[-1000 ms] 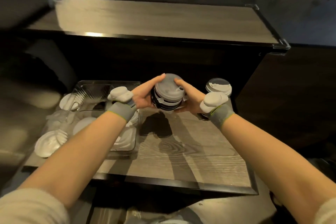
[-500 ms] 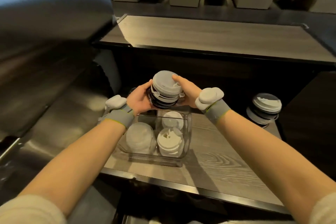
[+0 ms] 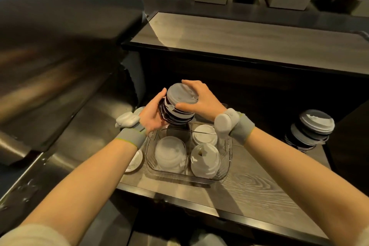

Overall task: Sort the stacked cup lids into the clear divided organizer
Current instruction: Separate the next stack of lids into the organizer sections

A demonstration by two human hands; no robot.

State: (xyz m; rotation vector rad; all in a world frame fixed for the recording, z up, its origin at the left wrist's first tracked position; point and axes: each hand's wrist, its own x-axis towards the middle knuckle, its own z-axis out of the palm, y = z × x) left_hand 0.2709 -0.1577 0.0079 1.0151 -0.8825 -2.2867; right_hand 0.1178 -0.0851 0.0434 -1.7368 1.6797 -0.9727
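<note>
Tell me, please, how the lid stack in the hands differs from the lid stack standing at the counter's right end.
The held lid stack is off the surface, gripped by the left hand and right hand; the standing lid stack rests on the wooden counter, untouched. The held lid stack hangs over the clear organizer; the standing lid stack sits well right of it. Both mix dark and pale lids.

I can read no text, label, brand or number from here; the raised marks on the pale round plastic cup lid (image 3: 180, 94) topping the black-and-white stack of lids (image 3: 175, 115) are too blurred for me to make out
</note>
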